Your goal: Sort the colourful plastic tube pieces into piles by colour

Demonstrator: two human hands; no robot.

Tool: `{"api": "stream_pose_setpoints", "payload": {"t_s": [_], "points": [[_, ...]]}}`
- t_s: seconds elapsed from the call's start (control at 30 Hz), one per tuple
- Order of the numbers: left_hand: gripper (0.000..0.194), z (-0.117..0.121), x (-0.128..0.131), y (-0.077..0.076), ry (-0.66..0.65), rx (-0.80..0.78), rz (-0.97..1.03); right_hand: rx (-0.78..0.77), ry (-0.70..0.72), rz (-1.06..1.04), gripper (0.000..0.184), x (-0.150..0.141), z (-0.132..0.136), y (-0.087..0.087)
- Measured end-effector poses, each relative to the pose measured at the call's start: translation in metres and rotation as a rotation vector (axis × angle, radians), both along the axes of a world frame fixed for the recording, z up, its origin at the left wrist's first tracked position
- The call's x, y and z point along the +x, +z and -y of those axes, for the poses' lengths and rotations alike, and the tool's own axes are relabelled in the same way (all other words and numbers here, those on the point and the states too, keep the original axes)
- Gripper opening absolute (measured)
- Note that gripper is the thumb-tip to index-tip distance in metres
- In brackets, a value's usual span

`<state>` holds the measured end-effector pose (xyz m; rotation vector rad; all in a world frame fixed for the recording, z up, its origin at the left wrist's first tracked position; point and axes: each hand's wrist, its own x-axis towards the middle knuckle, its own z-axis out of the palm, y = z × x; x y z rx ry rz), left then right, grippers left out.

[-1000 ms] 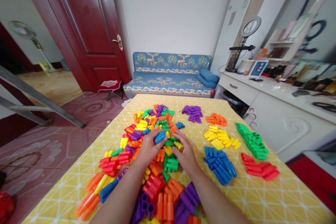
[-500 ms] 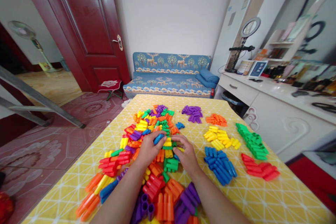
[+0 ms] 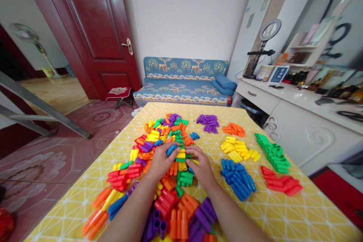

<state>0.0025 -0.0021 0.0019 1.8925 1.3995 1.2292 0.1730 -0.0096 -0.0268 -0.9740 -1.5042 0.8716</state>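
My left hand [image 3: 161, 162] is closed around a blue bullet-shaped plastic block [image 3: 171, 150], over a large mixed heap of coloured plastic blocks [image 3: 169, 200]. Close beside it, my right hand [image 3: 200, 164] has its fingers curled, with the end of a yellow plastic block [image 3: 195, 162] showing at the thumb. Between the hands lie yellow blocks [image 3: 180, 154] and a green block [image 3: 181, 160]. Other green blocks [image 3: 185, 178] sit just below, while a few blue blocks [image 3: 194, 135] rest beyond the fingers.
On the right of the yellow-clothed table [image 3: 283, 211] lie single-colour piles: purple [image 3: 208, 123], orange [image 3: 234, 129], yellow [image 3: 239, 149], blue [image 3: 238, 179], green [image 3: 272, 153] and red [image 3: 280, 180]. Behind the table stands a blue patterned sofa [image 3: 181, 83]; a white dresser [image 3: 300, 121] flanks its right.
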Motion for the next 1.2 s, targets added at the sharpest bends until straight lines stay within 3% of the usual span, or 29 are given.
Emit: {"api": "stream_pose_setpoints", "payload": {"t_s": [1.2], "points": [[0.029,-0.0004,0.0004,0.001,-0.01,-0.017,0.026,-0.017,-0.002,-0.017,0.025,-0.0005,-0.002,-0.0017]]}}
